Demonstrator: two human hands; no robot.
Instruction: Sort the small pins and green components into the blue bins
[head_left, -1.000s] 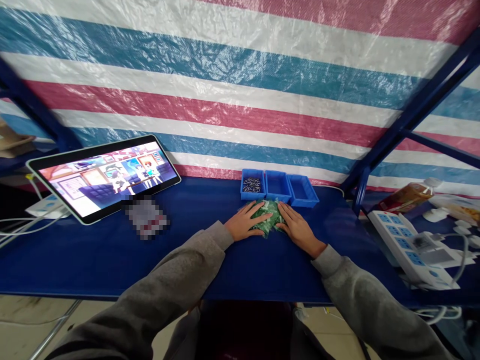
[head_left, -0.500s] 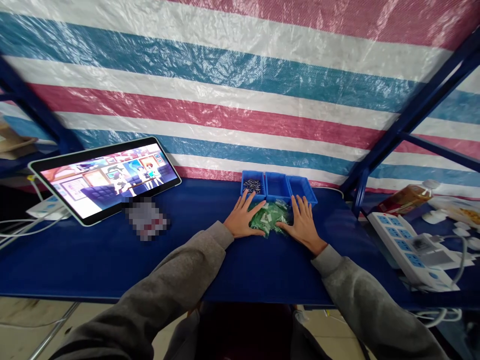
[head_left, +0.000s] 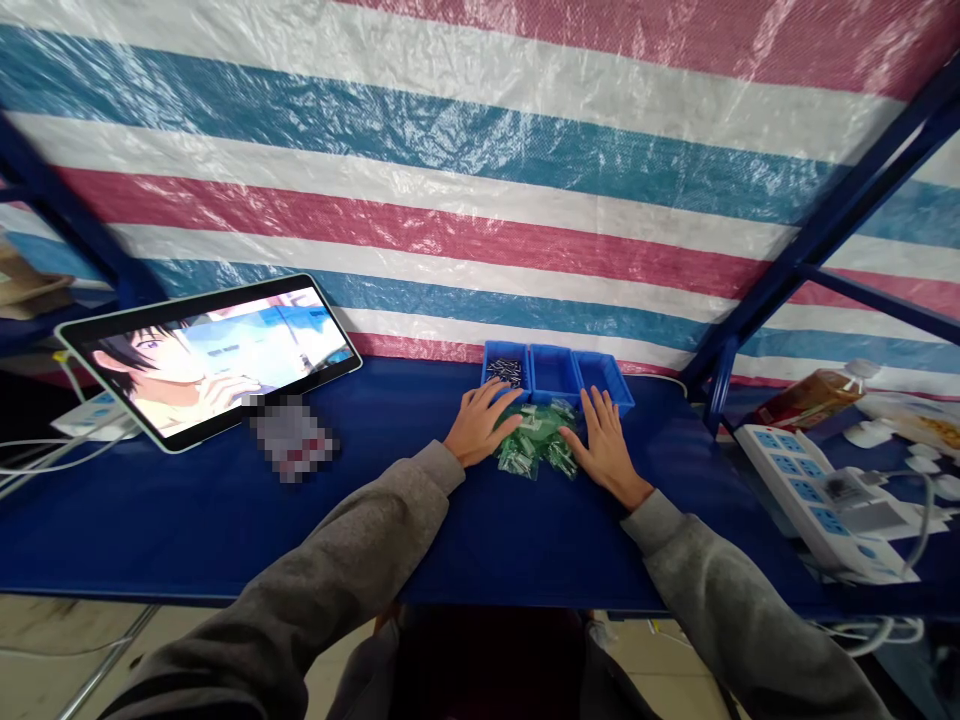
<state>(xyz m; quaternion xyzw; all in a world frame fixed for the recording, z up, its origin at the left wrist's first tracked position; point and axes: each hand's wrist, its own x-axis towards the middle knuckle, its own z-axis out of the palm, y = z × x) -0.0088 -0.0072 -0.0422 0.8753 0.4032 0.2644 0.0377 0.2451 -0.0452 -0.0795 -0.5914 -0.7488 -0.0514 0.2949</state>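
Note:
Small clear-and-green plastic packets (head_left: 534, 440) lie in a loose pile on the blue tabletop (head_left: 517, 540). At the pile's left edge rests my left hand (head_left: 480, 422), open, its fingers pointing toward the bins. My right hand (head_left: 606, 447) is open at the right edge, thumb against the packets. Just beyond stand three small blue bins in a row. Dark screws or similar small metal pieces lie in the left bin (head_left: 486, 362); the middle bin (head_left: 555, 372) and right bin (head_left: 604, 378) show bare floors.
A tablet (head_left: 225, 360) playing a cartoon leans at the left, with a blurred-out item (head_left: 295, 440) before it. On the right are a white power strip (head_left: 821, 500) with plugs and a bottle (head_left: 814, 395) of amber liquid. Striped sheeting (head_left: 480, 200) hangs behind.
The packets have spread out and slid a little toward me between my hands. My left hand has shifted slightly left, and its fingers are less spread. The tablet's picture has changed.

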